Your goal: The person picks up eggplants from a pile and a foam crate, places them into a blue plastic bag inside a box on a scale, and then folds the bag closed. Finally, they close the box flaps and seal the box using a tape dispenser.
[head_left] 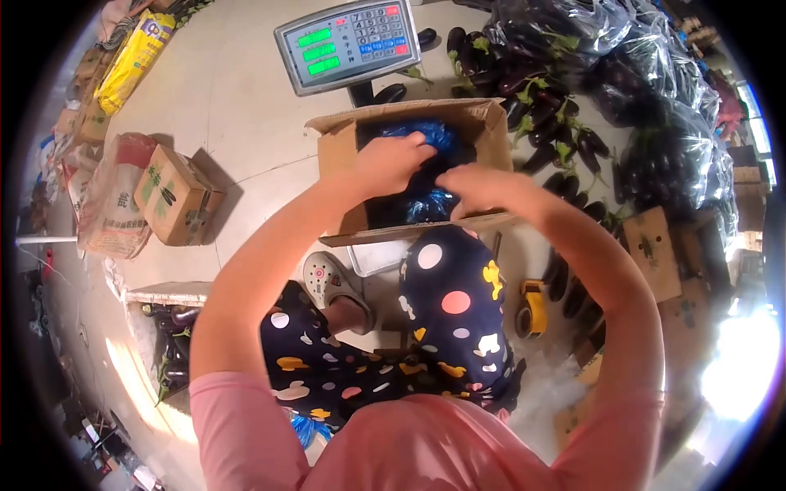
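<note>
An open cardboard box (340,158) stands before me on a scale, part of whose metal platform (378,259) shows under its near edge. Inside it lies blue plastic (431,205) over dark contents that I cannot make out clearly. My left hand (396,164) reaches in from the left, fingers curled at the blue plastic. From the right comes my right hand (475,190), its fingers bent over the plastic near the box's right side. What the fingertips of either hand hold is too small to tell. Behind the box stands the scale's display (348,45), lit green.
Loose eggplants (544,106) lie right of the box, beside clear bags of eggplants (663,151). A tape dispenser (532,309) is by my right knee. At left are a closed carton (178,196), a sack (119,196) and a yellow bag (137,61).
</note>
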The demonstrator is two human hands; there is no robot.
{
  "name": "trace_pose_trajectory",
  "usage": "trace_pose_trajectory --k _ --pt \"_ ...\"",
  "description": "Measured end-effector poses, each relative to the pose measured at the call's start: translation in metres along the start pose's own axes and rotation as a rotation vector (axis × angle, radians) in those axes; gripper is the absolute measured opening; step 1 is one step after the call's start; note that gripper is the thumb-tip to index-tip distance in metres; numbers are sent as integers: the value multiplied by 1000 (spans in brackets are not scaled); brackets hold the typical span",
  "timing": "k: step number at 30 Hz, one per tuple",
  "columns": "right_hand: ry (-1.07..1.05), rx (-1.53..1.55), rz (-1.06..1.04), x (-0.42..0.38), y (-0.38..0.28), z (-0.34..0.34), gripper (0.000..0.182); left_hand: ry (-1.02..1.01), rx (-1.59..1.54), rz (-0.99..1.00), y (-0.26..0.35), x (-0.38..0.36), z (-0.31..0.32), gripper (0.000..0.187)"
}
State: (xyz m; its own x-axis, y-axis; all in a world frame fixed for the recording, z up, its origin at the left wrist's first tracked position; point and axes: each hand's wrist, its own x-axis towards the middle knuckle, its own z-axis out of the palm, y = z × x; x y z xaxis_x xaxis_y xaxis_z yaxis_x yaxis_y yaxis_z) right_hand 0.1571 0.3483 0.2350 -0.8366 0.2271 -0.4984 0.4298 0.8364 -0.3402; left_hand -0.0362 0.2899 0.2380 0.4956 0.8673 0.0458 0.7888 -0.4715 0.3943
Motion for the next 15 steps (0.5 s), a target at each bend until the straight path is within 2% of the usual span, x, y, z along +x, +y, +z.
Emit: trace_pose_trajectory --k 1,2,4,5,7,8,9,11,13,15 --pt "-31 150 44 1 4 -9 42 38 -42 49 8 -12 -12 25" --pt "186 157 33 5 8 -7 38 -46 -70 58 10 -26 -9 23" --pt "432 22 128 3 -3 -18 44 -199 -116 85 11 -46 -10 21" --pt "464 -29 77 9 -2 -15 45 -317 -149 50 11 -49 -9 21" --pt "526 -133 -25 27 5 -4 46 -345 -110 17 16 -41 -13 26" --pt "454 -137 5 38 8 1 47 -359 -93 0 20 -34 -13 30" --pt "376 -142 31 50 10 4 47 -538 -23 -75 23 -23 -10 38" --pt "208 -118 36 60 15 -6 52 -459 11 -85 19 -21 17 43" --pt "219 -28 2 53 18 -24 54 -441 54 -82 18 -16 25 52" --pt "234 36 -54 45 25 -32 55 -468 38 -94 24 -17 10 52"
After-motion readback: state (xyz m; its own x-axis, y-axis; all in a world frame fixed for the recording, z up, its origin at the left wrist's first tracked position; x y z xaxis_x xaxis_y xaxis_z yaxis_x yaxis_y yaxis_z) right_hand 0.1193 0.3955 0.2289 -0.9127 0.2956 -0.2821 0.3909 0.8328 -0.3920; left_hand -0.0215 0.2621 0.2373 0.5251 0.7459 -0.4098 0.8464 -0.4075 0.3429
